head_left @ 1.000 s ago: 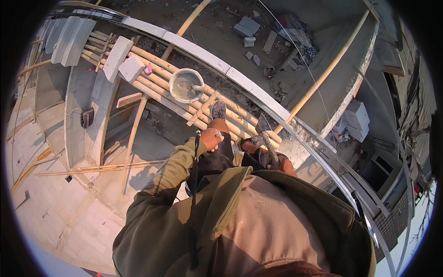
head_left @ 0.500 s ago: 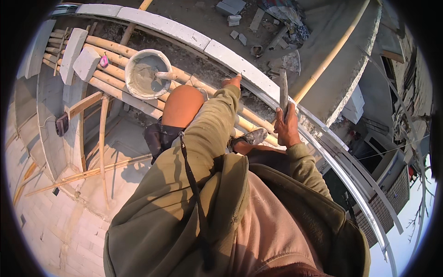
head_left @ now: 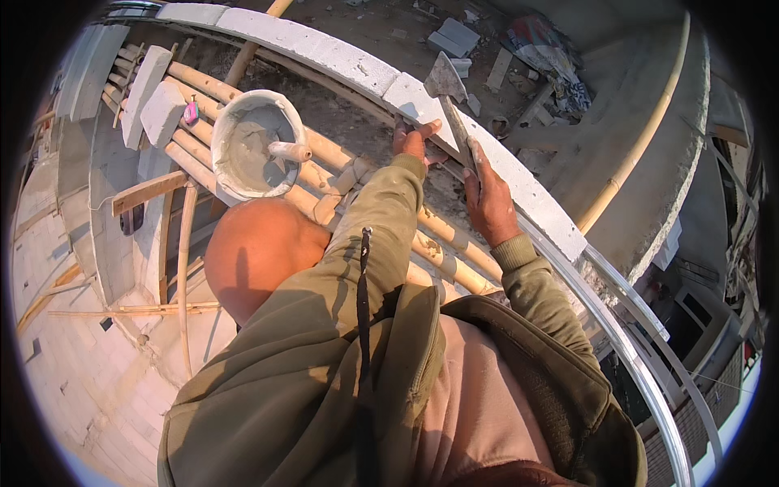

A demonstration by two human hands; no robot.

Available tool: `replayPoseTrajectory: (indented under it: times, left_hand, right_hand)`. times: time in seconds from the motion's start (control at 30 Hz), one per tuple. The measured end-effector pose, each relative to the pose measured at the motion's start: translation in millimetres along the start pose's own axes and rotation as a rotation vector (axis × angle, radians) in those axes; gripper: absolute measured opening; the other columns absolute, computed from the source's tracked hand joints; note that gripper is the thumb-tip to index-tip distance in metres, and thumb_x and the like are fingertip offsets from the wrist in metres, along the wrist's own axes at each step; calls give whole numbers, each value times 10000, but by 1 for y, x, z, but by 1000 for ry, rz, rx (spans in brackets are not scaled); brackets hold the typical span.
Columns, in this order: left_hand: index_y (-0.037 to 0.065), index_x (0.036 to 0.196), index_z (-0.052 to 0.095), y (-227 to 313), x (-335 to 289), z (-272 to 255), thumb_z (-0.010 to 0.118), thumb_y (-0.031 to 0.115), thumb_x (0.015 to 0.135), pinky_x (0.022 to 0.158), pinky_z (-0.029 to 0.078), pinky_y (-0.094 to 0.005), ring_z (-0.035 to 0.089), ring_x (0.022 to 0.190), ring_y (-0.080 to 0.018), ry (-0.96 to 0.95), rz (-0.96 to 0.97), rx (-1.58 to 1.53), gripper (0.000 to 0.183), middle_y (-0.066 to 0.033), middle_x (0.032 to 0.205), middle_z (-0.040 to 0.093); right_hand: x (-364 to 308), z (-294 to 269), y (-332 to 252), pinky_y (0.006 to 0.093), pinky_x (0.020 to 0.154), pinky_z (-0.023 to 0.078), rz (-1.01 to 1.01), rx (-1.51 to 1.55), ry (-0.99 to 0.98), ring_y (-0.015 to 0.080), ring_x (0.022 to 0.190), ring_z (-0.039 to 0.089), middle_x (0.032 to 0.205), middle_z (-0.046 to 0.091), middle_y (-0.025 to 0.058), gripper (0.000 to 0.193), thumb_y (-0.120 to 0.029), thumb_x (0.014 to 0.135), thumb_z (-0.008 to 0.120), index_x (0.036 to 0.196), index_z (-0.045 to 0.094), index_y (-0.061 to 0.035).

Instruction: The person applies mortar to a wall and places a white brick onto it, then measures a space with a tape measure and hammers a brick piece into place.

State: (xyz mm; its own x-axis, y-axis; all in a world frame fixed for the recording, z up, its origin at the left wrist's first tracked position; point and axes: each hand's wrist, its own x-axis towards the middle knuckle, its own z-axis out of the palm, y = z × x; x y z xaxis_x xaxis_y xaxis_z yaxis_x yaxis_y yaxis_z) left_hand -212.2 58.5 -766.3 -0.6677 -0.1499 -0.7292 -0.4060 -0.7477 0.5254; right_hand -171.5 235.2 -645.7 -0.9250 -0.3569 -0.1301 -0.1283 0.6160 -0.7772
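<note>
My left hand (head_left: 414, 140) rests against the near side of a row of white lightweight blocks (head_left: 341, 63), thumb and fingers apart, holding nothing. To its right, my right hand (head_left: 491, 201) is wrapped round the wooden handle of a hatchet-like tool (head_left: 459, 122). Its flared grey head is raised over the blocks, near a joint between two of them. Left of my left arm, a white bucket (head_left: 219, 154) of grey mortar stands on bamboo poles. A trowel with a wooden handle (head_left: 290, 151) leans in the mortar, its blade partly sunk.
Bamboo poles (head_left: 454, 264) form a platform beneath me, beside the wall. Loose white blocks (head_left: 162, 114) and a small pink object (head_left: 191, 111) lie at the left. A shiny metal strip (head_left: 600, 316) runs along the wall at right. Rubble and broken blocks (head_left: 454, 39) lie beyond.
The tool's head has swung up and left over the blocks, its flared shape now showing. My right hand has moved left, closer to my left hand, whose fingers have spread. The view has shifted.
</note>
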Motion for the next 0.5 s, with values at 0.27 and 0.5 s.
replayPoseTrajectory:
  times: [0.27,0.5]
  left_hand:
    - [-55,1550,43,1,-7,0,805,37,774,847,617,-626,622,1142,-403,63,45,-39,1092,-281,1331,498]
    - [-67,1469,256,-1,4,-15,813,48,763,821,642,-592,646,1095,-418,100,54,-42,906,-252,1277,546]
  right_hand:
    - [13,5,-1,546,765,526,-189,-5,130,492,928,662,1054,678,302,609,-105,987,575,1560,371,-147]
    - [17,13,10,587,732,502,-76,-92,-9,502,820,652,922,680,304,604,-145,991,548,1558,338,-150]
